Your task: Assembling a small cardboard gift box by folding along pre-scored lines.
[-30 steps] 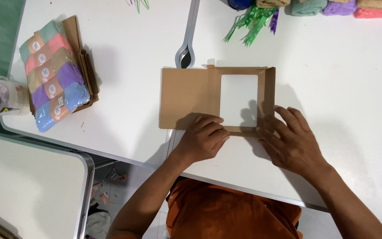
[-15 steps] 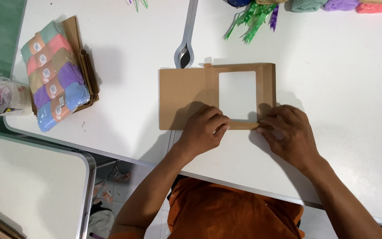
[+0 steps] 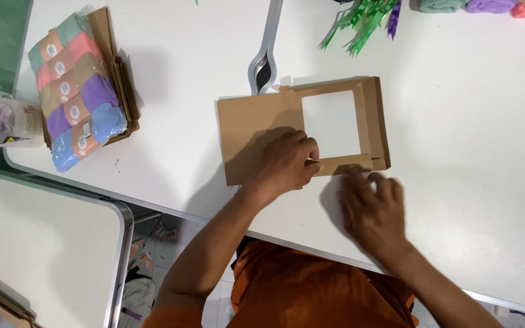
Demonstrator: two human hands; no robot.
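The right hand [image 3: 375,209] has slid off the flat cardboard box [image 3: 256,130] onto the table [image 3: 469,121]. The left hand [image 3: 287,164] has crept rightward along the lower flap

Right hand [image 3: 373,209] motion-blurred; towels [image 3: 487,6] edge-cropped

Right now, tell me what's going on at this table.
A person in an orange top is working a flat brown cardboard box blank with a square window, lying on the white table. The left hand presses down on the blank's near edge; the right hand rests on the table just beside its near right corner. A wrapped pack of pastel towels sits on more flat cardboard to the left, and green ribbon shreds lie beyond.
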